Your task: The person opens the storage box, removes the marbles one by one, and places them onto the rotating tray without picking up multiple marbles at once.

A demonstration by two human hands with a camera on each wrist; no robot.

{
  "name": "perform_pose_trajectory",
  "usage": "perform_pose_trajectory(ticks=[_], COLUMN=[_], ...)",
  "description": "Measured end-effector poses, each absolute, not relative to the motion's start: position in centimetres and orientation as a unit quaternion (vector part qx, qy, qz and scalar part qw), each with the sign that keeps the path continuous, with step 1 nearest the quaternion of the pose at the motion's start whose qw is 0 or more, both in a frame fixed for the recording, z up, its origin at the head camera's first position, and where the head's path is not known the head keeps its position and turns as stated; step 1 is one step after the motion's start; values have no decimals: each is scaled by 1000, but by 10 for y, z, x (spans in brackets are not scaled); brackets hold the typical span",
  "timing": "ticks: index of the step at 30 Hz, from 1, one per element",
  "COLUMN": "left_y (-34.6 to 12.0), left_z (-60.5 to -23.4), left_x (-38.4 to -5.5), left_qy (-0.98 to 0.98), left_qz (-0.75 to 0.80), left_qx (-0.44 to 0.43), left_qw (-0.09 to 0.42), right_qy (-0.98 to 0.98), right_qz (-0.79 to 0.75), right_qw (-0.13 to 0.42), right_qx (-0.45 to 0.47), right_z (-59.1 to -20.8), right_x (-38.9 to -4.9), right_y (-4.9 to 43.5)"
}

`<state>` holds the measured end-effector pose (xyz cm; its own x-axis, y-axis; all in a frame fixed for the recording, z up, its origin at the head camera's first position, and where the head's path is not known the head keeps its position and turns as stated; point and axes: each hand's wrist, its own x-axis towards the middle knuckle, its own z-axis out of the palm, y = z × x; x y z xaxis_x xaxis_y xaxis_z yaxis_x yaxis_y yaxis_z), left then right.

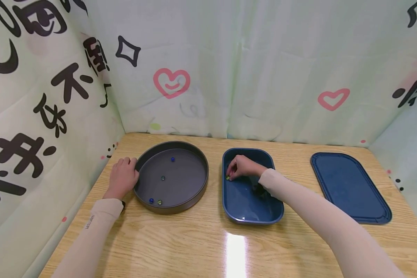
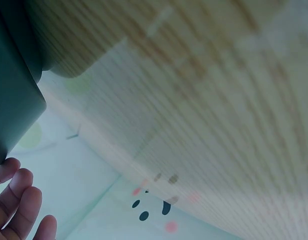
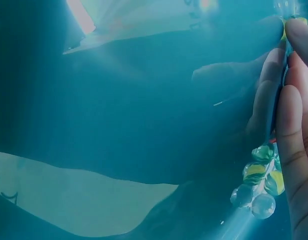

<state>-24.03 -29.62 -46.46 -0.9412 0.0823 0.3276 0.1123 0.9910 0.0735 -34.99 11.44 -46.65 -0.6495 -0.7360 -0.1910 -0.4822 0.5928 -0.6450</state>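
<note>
The right hand (image 1: 244, 166) is inside the blue box (image 1: 239, 202), its thumb and fingers narrowed on a yellow-green marble (image 1: 227, 178) at the box's left wall, with a cluster of glass marbles (image 3: 254, 172) beside the fingers. The left hand (image 1: 122, 177) touches the left side of the round grey pan (image 1: 184, 183), fingers loosely extended; the pan contains two blue marbles (image 1: 172, 159) and two greenish ones (image 1: 160, 202). The pan sits near the far-left corner of the counter (image 1: 166, 247), the box right of it, and a blue lid (image 1: 351, 185) lies flat toward the right edge.
</note>
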Motion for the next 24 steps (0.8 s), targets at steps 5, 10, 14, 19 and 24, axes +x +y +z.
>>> perform_pose_trajectory(ticks=[5, 10, 14, 19, 24], left_y=[-296, -295, -294, -294, -294], left_z=[-464, -463, -463, -463, -463], left_x=[-240, -240, -240, -240, -240], left_qy=[-985, -985, -985, -986, -986], left_qz=[-45, -48, -48, -46, -45], left_qx=[-48, -49, -49, -43, -42], left_qw=[159, 162, 161, 157, 153], right_qy=[862, 865, 866, 865, 863], right_qz=[-276, -276, -273, -279, -281], right_qw=[227, 229, 226, 224, 217], right_qx=[-359, -350, -352, -352, -359], right_z=[-465, -466, -466, -465, -467], right_x=[-348, -348, -348, -347, -347], right_y=[113, 113, 113, 113, 114])
